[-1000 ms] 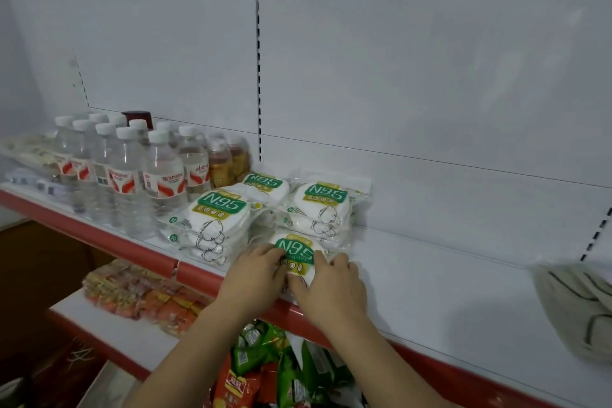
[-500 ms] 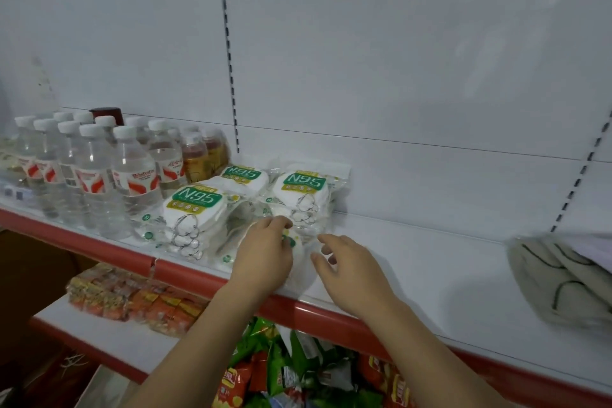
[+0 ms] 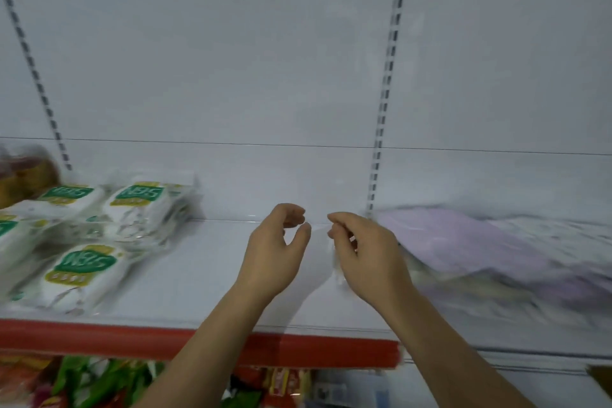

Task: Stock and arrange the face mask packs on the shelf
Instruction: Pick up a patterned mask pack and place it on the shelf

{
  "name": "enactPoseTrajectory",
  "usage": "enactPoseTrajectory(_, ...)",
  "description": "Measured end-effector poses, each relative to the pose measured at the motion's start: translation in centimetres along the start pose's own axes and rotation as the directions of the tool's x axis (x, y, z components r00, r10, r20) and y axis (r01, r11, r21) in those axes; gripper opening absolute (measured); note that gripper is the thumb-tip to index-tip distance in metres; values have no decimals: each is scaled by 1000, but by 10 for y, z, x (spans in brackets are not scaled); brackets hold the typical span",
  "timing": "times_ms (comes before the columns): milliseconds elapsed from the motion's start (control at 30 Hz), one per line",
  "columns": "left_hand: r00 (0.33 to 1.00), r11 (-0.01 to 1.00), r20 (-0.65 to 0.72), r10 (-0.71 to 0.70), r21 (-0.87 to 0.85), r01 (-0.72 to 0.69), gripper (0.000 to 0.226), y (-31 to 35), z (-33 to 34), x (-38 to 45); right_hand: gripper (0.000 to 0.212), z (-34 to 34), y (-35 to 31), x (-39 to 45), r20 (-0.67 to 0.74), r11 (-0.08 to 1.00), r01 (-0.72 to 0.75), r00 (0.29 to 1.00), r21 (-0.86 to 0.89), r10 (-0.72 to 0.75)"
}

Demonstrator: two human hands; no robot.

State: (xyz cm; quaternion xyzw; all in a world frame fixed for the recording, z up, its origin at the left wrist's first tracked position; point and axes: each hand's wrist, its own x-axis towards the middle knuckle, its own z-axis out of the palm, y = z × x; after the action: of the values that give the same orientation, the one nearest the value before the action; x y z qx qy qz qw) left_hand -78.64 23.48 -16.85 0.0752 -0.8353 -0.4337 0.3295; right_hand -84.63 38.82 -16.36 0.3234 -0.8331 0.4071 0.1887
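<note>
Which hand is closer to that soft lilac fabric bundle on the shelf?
Right. The right hand hovers just beside the soft lilac fabric bundle; the left hand is farther away, toward the masks.

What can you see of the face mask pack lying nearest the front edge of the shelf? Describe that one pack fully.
The front face mask pack is a soft white packet in clear, glossy plastic wrap, with a green label bearing white lettering over a yellow-green band. Motion blur keeps the print from being read. It lies flat on the white shelf, at the left, just behind the red front edge, in front of the other packs. Neither hand touches it.
</note>
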Motion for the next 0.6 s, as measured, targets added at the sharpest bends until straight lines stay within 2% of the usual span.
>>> enactPoseTrajectory(133,1000,998,18,-22,-63,23,20,41,59,2,29,-56,45,2,-34,1000,-3,999,-28,3)
enactPoseTrajectory(233,999,998,29,-38,-49,39,17,63,97,5,32,-92,80,3,-19,997,-29,999,-75,28)
enactPoseTrajectory(300,994,996,80,-80,37,78,17,72,121,7,37,-115,104,3,9,986,-58,998,-155,60)
enactPoseTrajectory(400,972,958,143,-184,246,145,34,84,150,8,46,-146,140,7,40,927,-159,982,-340,183)
enactPoseTrajectory(500,939,880,204,-276,447,162,49,93,168,9,63,-167,166,13,135,817,-294,903,-497,407)
enactPoseTrajectory(600,910,808,255,-326,575,129,49,103,182,11,85,-176,181,17,233,738,-298,820,-606,523)
